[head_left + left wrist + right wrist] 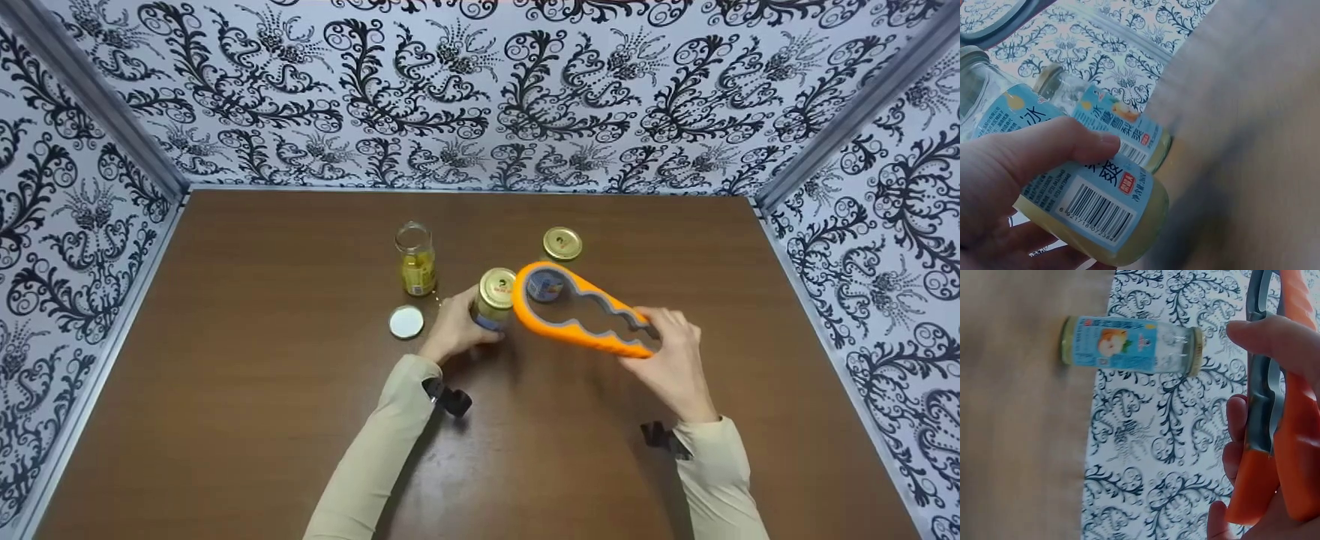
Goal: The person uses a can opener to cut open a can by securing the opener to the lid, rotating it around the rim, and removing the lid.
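My left hand [457, 326] grips a glass jar [495, 296] with a gold lid and a blue label. The thumb lies across the label in the left wrist view, above the barcode [1098, 214]. I cannot tell if this jar touches the table. My right hand [670, 360] holds an orange jar opener [577, 336] with a wavy grey inner edge by its handle ends. The opener's rounded end is just right of the held jar's lid. Behind that end stands a second gold-lidded jar [1117, 343], partly covered by the opener in the head view.
A lidless jar [417, 270] with yellow contents stands left of the held jar. A loose lid [406, 322] lies white side up in front of it. Patterned walls [450, 90] border the brown table [285, 337] at the back and sides.
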Available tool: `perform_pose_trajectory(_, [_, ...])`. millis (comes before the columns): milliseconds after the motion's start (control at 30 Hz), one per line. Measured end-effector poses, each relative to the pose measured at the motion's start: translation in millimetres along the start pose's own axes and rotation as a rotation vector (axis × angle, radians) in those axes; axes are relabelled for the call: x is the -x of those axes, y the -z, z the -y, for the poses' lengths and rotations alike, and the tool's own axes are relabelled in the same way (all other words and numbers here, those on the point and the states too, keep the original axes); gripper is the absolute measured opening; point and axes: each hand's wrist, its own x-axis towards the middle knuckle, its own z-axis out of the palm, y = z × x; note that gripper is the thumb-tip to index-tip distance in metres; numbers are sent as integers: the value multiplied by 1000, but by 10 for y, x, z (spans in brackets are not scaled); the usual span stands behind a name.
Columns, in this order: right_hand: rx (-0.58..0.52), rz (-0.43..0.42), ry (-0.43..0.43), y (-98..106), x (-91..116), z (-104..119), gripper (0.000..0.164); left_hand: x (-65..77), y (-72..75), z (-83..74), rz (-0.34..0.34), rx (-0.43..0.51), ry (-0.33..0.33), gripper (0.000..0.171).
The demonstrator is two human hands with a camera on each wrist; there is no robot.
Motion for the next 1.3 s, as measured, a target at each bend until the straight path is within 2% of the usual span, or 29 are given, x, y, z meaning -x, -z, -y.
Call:
perform_pose_trajectory(200, [1, 30, 86, -24, -190, 126, 50, 80, -34, -41, -8, -8, -35, 63])
perform_pose_trajectory(467, [9, 73, 109, -108, -285, 229, 53, 166, -63, -90, -14, -11, -22, 57])
perform_pose_trajectory(633, [21, 91, 140, -169, -343, 271, 54, 198, -63, -132, -30, -12, -69, 63])
perform_pose_trajectory(833, [19, 135, 163, -234, -423, 355, 55, 239, -104, -175, -22, 74, -90, 76])
perform_pose_trajectory(1000, [30, 191, 149, -248, -475, 437, 55, 247, -135, -203, 7, 151, -100, 75])
perform_pose_trajectory(1167, [45, 244, 118, -240, -504, 492, 56, 249, -152, -217, 36, 222, -82, 72])
perform_pose_trajectory(1300, [66, 266, 108, -244, -516, 522, 55, 256, -184, -217, 5, 212, -99, 68])
